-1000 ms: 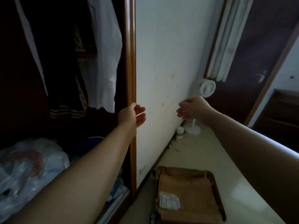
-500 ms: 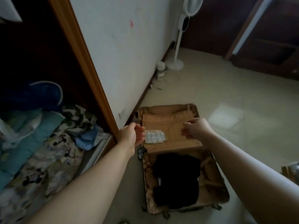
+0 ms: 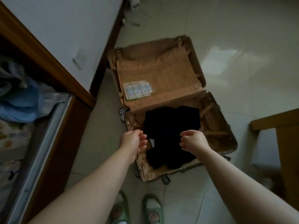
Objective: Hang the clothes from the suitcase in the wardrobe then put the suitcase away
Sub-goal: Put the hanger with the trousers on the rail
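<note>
Fingers [image 3: 143,143] of both hands were loosely curled, gripping nothing. The left hand [image 3: 131,140] and right hand [image 3: 195,141] were poised over the dark clothes [image 3: 171,126] at frame centre, probably to lift them. The clothes lay in the open suitcase [image 3: 161,73] on the floor, with the wardrobe [image 3: 64,135] at left.

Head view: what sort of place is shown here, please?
Probably a home bedroom: an open brown hard-shell suitcase with dark folded clothes lies on a pale tiled floor, beside a wooden wardrobe holding blue bedding.
</note>
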